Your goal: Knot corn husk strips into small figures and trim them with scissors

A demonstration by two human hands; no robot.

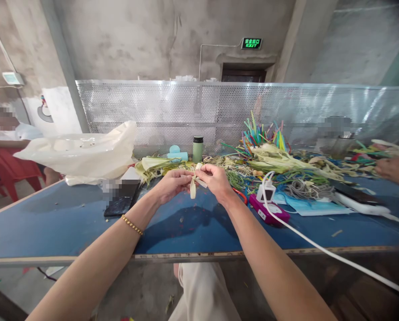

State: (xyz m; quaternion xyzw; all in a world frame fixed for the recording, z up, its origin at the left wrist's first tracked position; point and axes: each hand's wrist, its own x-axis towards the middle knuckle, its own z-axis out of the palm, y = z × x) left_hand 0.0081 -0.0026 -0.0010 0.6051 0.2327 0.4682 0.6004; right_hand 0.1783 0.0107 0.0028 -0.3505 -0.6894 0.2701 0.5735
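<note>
Above the middle of the blue table, both my hands meet at a pale, looped strip that looks like corn husk. My left hand pinches it from the left, fingers closed; a gold bead bracelet circles that wrist. From the right, my right hand grips its upper part between thumb and fingers. A short loop hangs below the fingertips and a pale end sticks out under the right hand. Behind the hands spreads a heap of pale green husks and cords.
A blue table carries a white plastic bag, a black phone, a green bottle, a purple power strip with a white cable, and a blue mask. A perforated metal screen stands behind. Another person's hand is at right.
</note>
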